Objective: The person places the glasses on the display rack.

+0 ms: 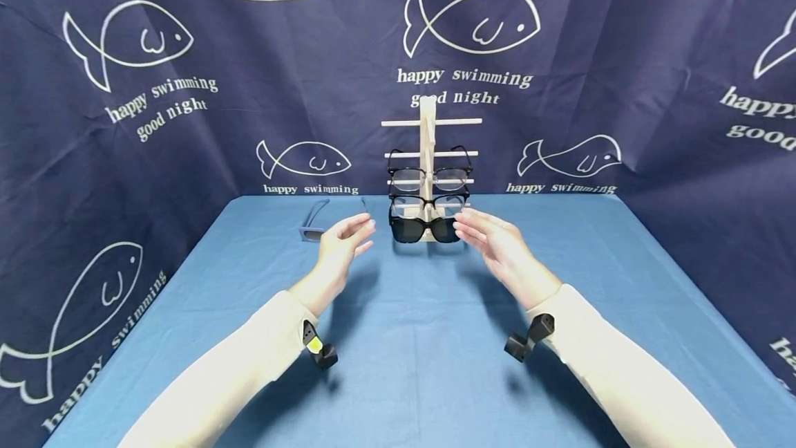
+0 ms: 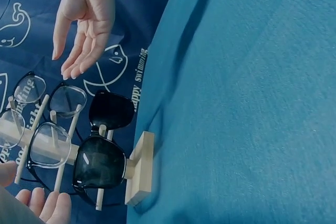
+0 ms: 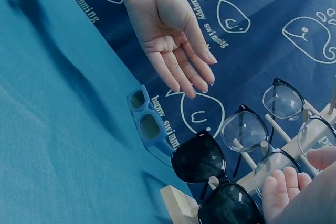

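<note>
A wooden stand with crossbars holds three pairs of glasses. Black sunglasses sit lowest, and above them hang black-framed clear glasses and a further clear pair with dark upper rims. Left of the stand is my left hand, its relaxed fingers apart from the glasses and holding nothing. On the other side, my right hand has its fingertips right at the edge of the sunglasses in the head view. Its fingers are loosely bent, gripping nothing. Both palms face inward, as the right wrist view shows of the left hand.
Blue sunglasses rest with temples unfolded on the blue-covered table, behind and left of my left hand. A dark blue curtain with white fish drawings rises behind the stand and along both sides. The stand's top crossbar is bare.
</note>
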{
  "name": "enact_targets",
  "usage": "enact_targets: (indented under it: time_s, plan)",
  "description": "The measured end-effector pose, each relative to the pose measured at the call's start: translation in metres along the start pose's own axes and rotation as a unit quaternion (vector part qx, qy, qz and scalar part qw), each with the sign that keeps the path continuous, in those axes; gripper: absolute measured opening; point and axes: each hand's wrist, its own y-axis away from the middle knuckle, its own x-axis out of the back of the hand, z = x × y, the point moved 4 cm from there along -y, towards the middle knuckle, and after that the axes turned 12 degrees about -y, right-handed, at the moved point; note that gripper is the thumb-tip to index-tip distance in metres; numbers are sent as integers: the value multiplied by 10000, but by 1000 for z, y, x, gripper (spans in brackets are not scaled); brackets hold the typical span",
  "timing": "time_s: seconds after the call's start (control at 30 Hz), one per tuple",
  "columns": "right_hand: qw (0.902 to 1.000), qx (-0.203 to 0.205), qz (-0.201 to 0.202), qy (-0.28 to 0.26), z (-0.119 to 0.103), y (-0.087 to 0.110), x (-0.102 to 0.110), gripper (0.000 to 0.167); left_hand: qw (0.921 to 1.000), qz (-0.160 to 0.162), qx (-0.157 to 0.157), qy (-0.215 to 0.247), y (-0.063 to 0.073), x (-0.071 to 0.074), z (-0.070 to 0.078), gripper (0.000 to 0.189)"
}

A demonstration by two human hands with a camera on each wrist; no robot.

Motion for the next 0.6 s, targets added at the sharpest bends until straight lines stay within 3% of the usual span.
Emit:
enact_targets:
  time_s: [0.2, 0.6]
  plan:
    - [9999, -53, 31, 103, 11, 1, -5, 53, 9997, -100, 30, -202, 3, 8, -2, 40]
    - [9996, -28, 56, 279, 23, 2, -14, 50, 9991, 11, 36, -420, 3, 17, -6, 40]
